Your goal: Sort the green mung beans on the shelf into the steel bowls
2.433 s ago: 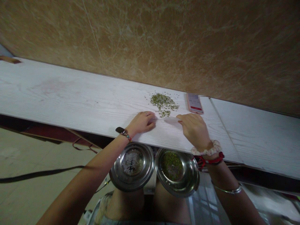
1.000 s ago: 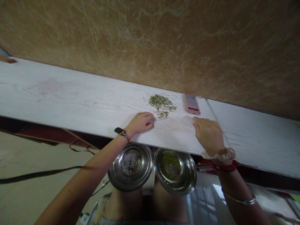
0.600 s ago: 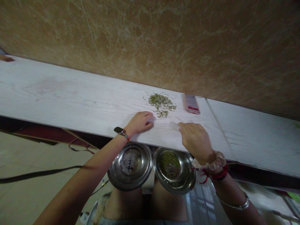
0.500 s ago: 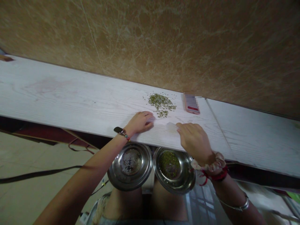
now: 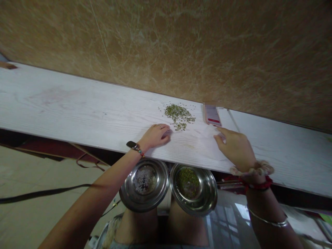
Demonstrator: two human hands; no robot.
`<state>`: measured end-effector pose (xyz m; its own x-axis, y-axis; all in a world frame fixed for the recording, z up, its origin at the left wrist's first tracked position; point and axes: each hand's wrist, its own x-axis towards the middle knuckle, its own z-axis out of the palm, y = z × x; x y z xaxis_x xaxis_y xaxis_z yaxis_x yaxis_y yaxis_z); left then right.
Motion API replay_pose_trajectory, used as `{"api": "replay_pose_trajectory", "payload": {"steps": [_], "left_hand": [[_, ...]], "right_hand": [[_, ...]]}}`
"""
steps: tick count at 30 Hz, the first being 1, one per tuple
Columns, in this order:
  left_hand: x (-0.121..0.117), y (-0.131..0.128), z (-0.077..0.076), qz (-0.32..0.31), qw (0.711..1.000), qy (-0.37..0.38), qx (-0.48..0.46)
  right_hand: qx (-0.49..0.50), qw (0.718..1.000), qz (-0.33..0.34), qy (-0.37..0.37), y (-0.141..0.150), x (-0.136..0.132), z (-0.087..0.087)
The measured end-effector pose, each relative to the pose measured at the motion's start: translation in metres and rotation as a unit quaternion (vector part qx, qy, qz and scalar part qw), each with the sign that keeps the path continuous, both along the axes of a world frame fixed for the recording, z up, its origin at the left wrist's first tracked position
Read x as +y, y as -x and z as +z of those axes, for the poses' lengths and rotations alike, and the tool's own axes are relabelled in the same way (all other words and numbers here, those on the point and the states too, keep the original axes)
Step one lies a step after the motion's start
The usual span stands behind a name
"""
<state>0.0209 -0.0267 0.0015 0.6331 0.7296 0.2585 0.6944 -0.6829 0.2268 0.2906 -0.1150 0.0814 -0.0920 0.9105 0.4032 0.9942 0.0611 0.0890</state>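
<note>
1. On the white worktop [image 5: 77,100], a loose patch of green grains [image 5: 177,113] lies between the two hands and a little beyond them, dense at its far part, with a smaller cluster trailing toward the near edge and single grains strewn around it.
2. Just beside that near cluster, the left hand [image 5: 156,135] rests on the worktop, palm down, its fingers bent and close together; whether they pinch anything I cannot tell. It wears a ring, and at the wrist a dark-faced band [image 5: 131,144] and a beaded bracelet [image 5: 140,152].
3. Right of the grains, the right hand [image 5: 234,145] reaches over the worktop, its thumb and forefinger pointing toward the left hand. A pale, see-through film [image 5: 206,133] shows faintly at their tips; it is too blurred to tell whether the fingers pinch it.
4. Around the right wrist sit a pale scrunchie [image 5: 262,168] and a red band [image 5: 265,182], with a silver bangle [image 5: 269,221] farther up the arm.
5. Beyond the right fingers, near the back edge, a phone [image 5: 212,116] in a pink case lies face up.
6. Below the front edge, two metal bowls stand side by side above the knees [image 5: 140,224]: the left bowl [image 5: 163,188] holds small whitish bits, the right bowl [image 5: 209,188] green grains like those above.
7. Behind everything rises a brown marbled panel [image 5: 155,41].
</note>
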Motion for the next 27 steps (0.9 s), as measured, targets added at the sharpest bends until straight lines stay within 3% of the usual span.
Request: {"api": "replay_pose_trajectory", "payload": {"steps": [17,20,27], "left_hand": [[-0.002,0.004,0.002,0.011,1.000,-0.006,-0.014],[-0.003,0.006,0.002,0.012,1.000,-0.011,-0.018],[-0.003,0.014,-0.003,0.046,0.998,-0.019,-0.026]], "right_hand": [[-0.012,0.994,0.108,-0.020,0.070,-0.017,-0.002],[-0.006,0.995,0.094,-0.033,0.065,-0.015,0.000],[-0.005,0.999,-0.009,-0.033,0.035,-0.009,0.002]]}}
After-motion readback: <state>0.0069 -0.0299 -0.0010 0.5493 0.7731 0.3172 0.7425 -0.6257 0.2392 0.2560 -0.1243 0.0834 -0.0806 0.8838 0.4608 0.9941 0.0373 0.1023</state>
